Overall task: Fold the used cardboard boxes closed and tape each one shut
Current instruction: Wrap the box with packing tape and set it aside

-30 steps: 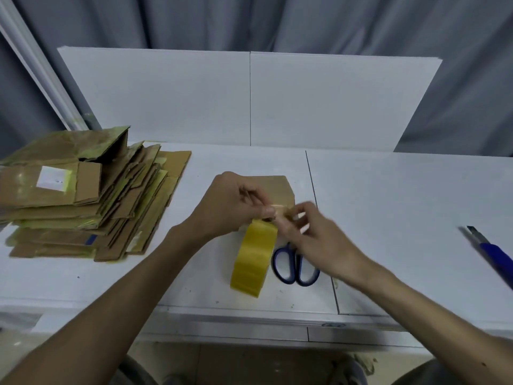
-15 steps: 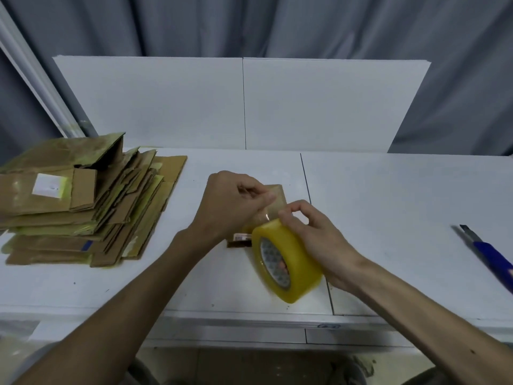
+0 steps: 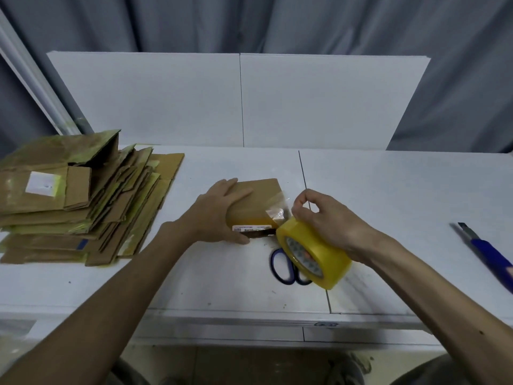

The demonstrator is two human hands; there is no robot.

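Right hand (image 3: pixel 327 218) curled round yellow tape roll (image 3: pixel 313 257), roll tilted just above table; clear tape strip (image 3: pixel 274 201) stretched from roll onto right end of small cardboard box (image 3: pixel 258 209); left hand (image 3: pixel 213 215) steadies box, fingers flat on top, thumb against near side; box lies mid white table (image 3: pixel 388 190); blue-handled scissors (image 3: pixel 280 268) partly under roll; stack of flattened cardboard boxes (image 3: pixel 83 195) at left; blue utility knife (image 3: pixel 483 251) well apart, far right

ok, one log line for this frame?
phase: taping box | left hand: presses box down | right hand: holds tape roll | strip: stuck on box end
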